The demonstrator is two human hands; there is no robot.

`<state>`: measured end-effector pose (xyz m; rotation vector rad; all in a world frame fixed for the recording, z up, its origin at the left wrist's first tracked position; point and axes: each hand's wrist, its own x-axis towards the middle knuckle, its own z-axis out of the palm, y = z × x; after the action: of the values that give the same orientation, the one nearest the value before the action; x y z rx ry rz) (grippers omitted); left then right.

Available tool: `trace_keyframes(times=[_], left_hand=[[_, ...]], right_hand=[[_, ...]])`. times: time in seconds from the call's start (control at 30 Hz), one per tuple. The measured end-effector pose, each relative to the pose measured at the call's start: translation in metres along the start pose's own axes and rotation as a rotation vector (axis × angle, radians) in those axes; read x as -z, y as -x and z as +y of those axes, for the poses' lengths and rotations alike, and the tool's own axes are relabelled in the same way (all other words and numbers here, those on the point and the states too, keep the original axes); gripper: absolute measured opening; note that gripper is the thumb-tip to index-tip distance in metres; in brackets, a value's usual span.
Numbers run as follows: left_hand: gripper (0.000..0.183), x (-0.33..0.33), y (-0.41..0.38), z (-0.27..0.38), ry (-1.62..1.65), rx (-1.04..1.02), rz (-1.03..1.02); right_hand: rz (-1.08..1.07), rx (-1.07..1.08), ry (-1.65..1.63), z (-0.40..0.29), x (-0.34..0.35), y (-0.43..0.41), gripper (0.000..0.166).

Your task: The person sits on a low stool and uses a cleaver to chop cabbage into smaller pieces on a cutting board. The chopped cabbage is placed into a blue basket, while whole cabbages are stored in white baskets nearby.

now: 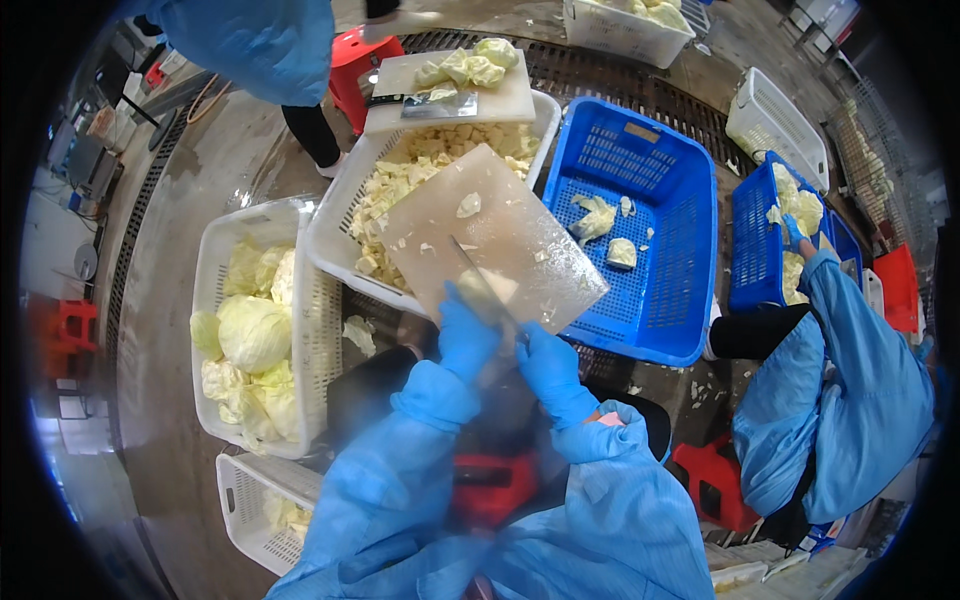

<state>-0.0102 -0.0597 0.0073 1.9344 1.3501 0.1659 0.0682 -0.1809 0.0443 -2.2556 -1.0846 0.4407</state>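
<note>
My right hand (551, 369), in a blue glove, grips a kitchen knife (480, 271) by its handle. The blade points away from me and lies across a pale cabbage piece (504, 286), which shows on both sides of it. My gloved left hand (466, 336) holds this piece at its near left side; part of it is hidden by the fingers and blade. Under both is a white plastic cutting board (442, 196), turned at an angle and wet, with leaf scraps on it. The board rests across a white crate (327, 251) holding chopped cabbage (386, 195).
Left stands a white crate (304, 360) of whole cabbages (255, 334). Right is a blue crate (679, 225) with some scraps. Another board (397, 79) at the far side carries a cleaver (439, 105) and cabbage pieces. A co-worker (862, 405) sits at right; another person (247, 45) stands at upper left.
</note>
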Motion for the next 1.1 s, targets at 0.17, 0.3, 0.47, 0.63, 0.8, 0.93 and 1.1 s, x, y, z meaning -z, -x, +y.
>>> trace_keyframes(times=[0.17,0.3,0.47,0.63,0.8,0.93,1.1], left_hand=[[0.111,-0.005,0.000,-0.018,-0.046,-0.106,0.066],[0.112,0.001,0.000,-0.005,0.006,-0.038,-0.022],[0.108,-0.015,-0.016,-0.045,0.119,-0.232,0.138],[0.104,-0.010,0.006,-0.012,0.121,-0.131,0.119],[0.114,-0.025,-0.018,-0.050,0.220,-0.216,0.107],[0.105,-0.003,0.000,-0.033,0.228,-0.264,0.095],[0.094,0.014,-0.017,-0.041,0.190,-0.504,-0.093]], right_hand=[[-0.064,0.016,0.069,-0.003,0.000,-0.008,0.017],[0.029,0.013,0.020,0.006,-0.012,-0.010,0.023],[-0.135,-0.056,0.109,-0.015,-0.014,-0.018,0.030],[-0.176,-0.044,0.122,0.012,-0.038,-0.030,0.025],[-0.236,-0.095,0.112,-0.009,-0.028,-0.044,0.027],[-0.231,-0.093,0.075,-0.010,-0.010,-0.030,0.032],[-0.022,-0.060,-0.304,-0.005,0.041,-0.023,0.028]])
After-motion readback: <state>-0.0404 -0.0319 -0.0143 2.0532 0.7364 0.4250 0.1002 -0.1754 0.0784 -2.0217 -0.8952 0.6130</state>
